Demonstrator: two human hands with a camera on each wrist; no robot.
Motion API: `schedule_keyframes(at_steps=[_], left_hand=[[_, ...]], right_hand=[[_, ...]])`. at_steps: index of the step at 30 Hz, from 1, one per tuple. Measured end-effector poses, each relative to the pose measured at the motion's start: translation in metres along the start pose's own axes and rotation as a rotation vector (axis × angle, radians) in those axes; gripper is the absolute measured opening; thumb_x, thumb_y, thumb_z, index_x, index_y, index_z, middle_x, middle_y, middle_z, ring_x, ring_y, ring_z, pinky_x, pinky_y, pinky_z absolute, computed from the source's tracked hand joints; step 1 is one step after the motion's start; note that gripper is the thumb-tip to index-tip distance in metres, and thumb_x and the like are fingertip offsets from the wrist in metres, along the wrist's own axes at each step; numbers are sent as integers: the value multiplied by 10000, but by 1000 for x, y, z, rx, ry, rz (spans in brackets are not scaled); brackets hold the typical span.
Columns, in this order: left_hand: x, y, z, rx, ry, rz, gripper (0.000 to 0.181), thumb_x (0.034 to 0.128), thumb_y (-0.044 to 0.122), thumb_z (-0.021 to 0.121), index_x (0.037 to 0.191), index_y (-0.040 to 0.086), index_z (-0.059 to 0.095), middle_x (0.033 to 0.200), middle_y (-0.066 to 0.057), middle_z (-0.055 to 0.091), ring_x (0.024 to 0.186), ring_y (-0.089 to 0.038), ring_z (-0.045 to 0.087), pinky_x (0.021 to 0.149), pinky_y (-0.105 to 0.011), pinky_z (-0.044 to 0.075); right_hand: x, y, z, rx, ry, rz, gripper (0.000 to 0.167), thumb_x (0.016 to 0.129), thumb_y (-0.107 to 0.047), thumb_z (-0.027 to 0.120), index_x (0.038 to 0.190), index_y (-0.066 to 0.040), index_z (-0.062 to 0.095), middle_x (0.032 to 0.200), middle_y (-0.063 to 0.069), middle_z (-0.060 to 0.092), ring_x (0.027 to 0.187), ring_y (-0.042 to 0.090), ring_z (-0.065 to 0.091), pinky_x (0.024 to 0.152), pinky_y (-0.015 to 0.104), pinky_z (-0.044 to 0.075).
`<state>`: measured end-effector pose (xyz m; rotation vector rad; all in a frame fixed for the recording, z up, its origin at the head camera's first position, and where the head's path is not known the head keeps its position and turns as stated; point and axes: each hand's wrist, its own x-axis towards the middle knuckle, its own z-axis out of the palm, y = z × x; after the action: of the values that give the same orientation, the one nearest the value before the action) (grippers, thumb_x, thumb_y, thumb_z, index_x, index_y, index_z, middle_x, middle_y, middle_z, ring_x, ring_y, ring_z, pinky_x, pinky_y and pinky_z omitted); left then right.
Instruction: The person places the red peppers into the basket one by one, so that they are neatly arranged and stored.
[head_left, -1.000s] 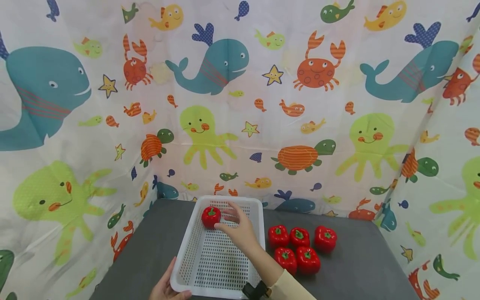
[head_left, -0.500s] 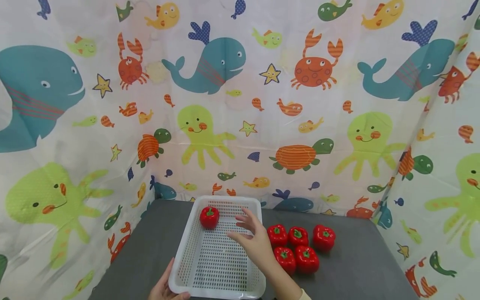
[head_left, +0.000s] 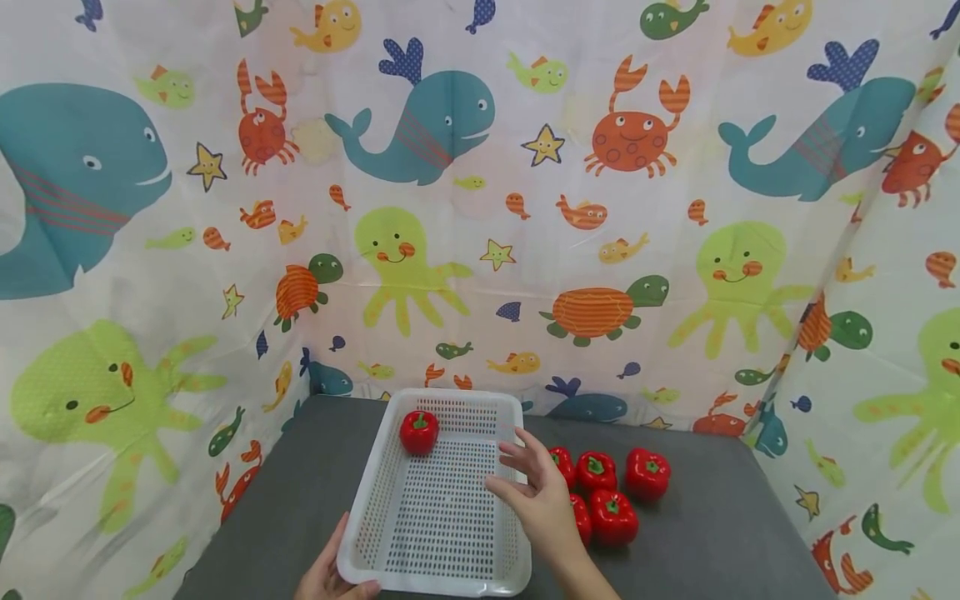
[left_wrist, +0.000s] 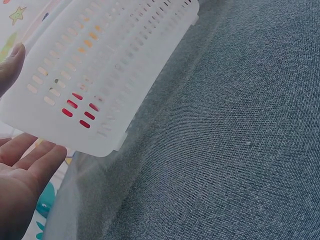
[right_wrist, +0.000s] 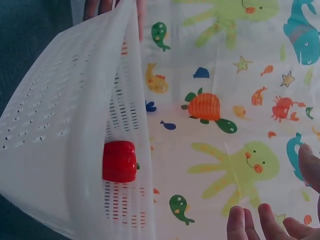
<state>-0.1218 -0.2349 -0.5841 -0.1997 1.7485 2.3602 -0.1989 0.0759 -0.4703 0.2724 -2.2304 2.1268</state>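
Note:
A white perforated basket (head_left: 433,588) stands on the dark table, with one red bell pepper (head_left: 418,432) in its far left part. My left hand (head_left: 330,571) grips the basket's near left corner; in the left wrist view that hand (left_wrist: 25,170) has thumb and fingers on either side of the corner. Over the basket's right rim, my right hand (head_left: 543,500) is empty, fingers spread and slightly bent, thumb apart. It partly hides the nearest of several red peppers (head_left: 615,518) on the table. The right wrist view shows its fingertips (right_wrist: 267,220) touching nothing.
Behind and beside the dark table (head_left: 705,517) hangs a white curtain (head_left: 480,350) printed with sea animals. The grouped peppers lie just right of the basket, one pepper (head_left: 648,474) at the group's right side.
My right hand has moved right and nearer, from beside the pepper in the basket to the right rim. The left hand keeps its grip on the corner.

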Motion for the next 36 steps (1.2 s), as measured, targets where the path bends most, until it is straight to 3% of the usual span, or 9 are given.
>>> schedule_keyframes(at_steps=[9, 19, 29, 36], left_hand=[[-3, 3, -3, -10, -68, 3, 1130, 885, 18, 748, 1630, 221, -78, 1670, -249, 108, 1428, -487, 379, 1065, -536, 513], [2, -2, -5, -46, -41, -20, 1190, 839, -2, 786, 1630, 218, -76, 1675, -235, 103, 1422, -460, 406, 1077, -513, 507], [2, -2, -6, 1, -28, -18, 1177, 845, 55, 800, 1632, 217, -61, 1672, -228, 144, 1418, -462, 413, 1061, -509, 525], [1, -2, -4, 39, -10, -16, 1133, 869, 70, 782, 1634, 211, -41, 1655, -249, 186, 1382, -436, 477, 1051, -495, 538]], right_hand=[[-6, 8, -21, -50, 143, 21, 800, 786, -370, 865, 1471, -303, 456, 1366, 5, 646, 1223, 239, 642, 963, 352, 591], [-17, 15, -47, -103, 261, 74, 890, 706, -540, 861, 1473, -341, 455, 1346, -30, 648, 1235, 190, 621, 954, 269, 581], [-20, 26, -80, -190, 349, 53, 777, 792, -446, 840, 1464, -273, 489, 1351, 23, 652, 1232, 213, 616, 895, 134, 551], [-19, 38, -105, -228, 429, 56, 687, 825, -392, 830, 1430, -240, 544, 1342, 68, 655, 1177, 144, 610, 850, 31, 501]])
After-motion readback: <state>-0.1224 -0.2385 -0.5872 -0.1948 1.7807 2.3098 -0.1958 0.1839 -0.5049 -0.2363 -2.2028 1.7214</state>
